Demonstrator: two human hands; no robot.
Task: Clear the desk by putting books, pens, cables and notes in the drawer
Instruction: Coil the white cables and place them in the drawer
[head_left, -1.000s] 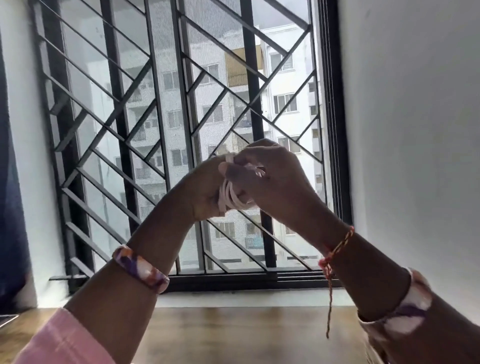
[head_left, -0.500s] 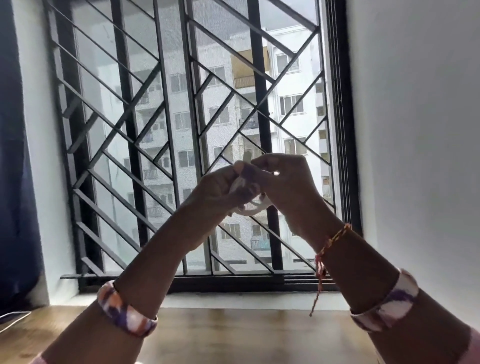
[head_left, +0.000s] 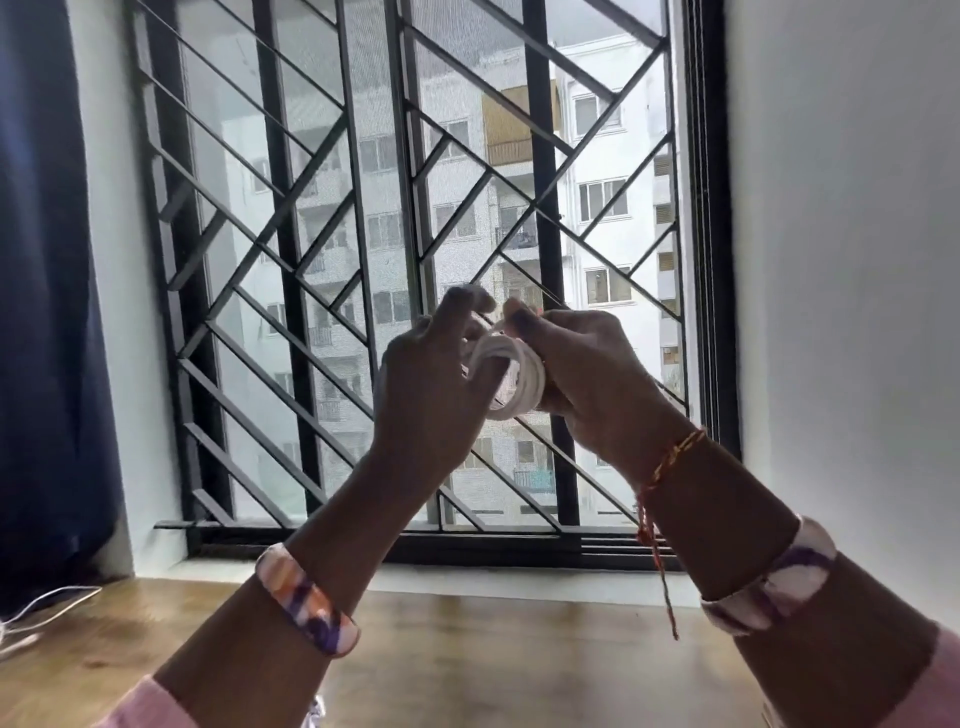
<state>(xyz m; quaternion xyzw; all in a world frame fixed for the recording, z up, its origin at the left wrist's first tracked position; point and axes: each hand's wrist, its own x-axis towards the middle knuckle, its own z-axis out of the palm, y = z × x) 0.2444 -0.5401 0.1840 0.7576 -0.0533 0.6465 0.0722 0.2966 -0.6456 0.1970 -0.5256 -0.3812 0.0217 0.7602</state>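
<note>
Fingers (head_left: 524, 325) of both hands apparently pinching coiled white cable (head_left: 511, 379) above desk (head_left: 467, 665)

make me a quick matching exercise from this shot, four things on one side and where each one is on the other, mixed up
Things:
1. white cable coil
2. dark blue curtain
3. red thread
4. loose white cable

Places:
A. lying on the desk at far left
B. tied round the right wrist
C. held up between left hand and right hand
D. hanging left of the window

Pairs: 1-C, 2-D, 3-B, 4-A
</note>
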